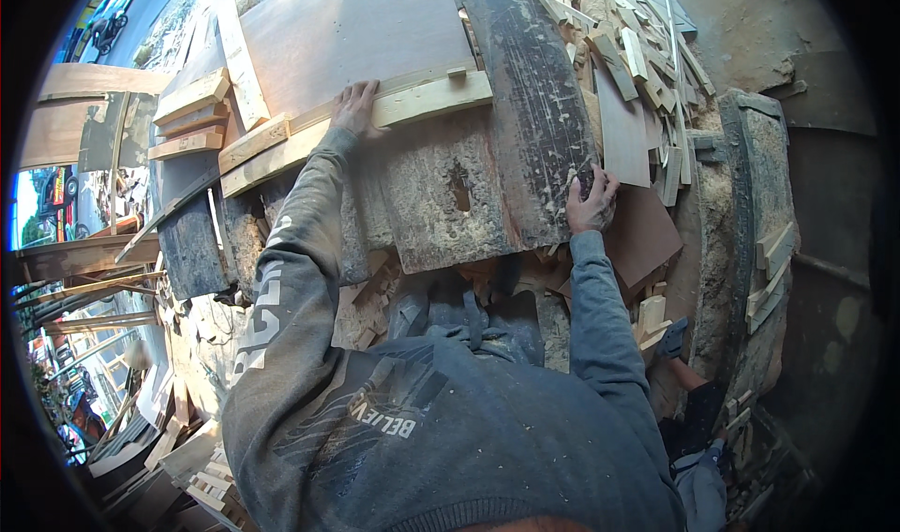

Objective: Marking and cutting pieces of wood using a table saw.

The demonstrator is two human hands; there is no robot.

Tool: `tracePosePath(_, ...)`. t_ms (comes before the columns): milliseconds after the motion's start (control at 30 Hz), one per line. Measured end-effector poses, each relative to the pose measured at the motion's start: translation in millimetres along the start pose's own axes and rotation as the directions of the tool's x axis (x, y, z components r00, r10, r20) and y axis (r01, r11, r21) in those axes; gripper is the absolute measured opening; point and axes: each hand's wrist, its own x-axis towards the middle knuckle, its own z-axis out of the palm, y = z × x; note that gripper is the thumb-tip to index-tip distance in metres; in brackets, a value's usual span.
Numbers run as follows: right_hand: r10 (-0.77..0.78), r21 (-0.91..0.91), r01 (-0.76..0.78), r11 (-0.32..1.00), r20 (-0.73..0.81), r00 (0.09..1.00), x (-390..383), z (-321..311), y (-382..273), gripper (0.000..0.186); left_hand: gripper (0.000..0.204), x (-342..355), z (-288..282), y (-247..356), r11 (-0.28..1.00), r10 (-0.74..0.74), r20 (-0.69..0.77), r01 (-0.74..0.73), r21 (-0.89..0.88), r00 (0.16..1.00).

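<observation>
My left hand [353,108] reaches forward over a long pale wooden batten [427,101], its fingers bent over the top and the thumb on the near side. The batten lies along the near edge of a large plywood sheet [356,26]. A small wood block [457,72] sits on it near the right end. My right hand [592,199] rests at the right edge of a dark, scuffed board [539,110], thumb and fingers apart. Whether something small lies between its fingertips is too fine to see.
Short wood blocks [192,110] are stacked at the left. Offcuts and strips [647,63] pile up at the far right, beside a thin pale panel [623,143]. Below my right forearm, another person's arm [687,374] shows. A worn, sawdust-covered bench board [441,194] lies before me.
</observation>
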Motion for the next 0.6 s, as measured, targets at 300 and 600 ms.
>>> tracePosePath(300, -0.017, 0.011, 0.017, 1.0, 0.018, 1.0, -2.1, -1.9, -1.5, 0.053, 0.108, 47.5, 0.9, -30.5, 0.999, -0.017, 0.031, 0.016, 0.041, 0.999)
tracePosePath(600, -0.033, -0.062, 0.032, 0.998, -0.013, 0.999, -3.1, 1.8, -2.4, 0.051, 0.107, 83.9, 2.6, -52.4, 0.998, -0.013, 0.018, 0.012, 0.068, 1.0)
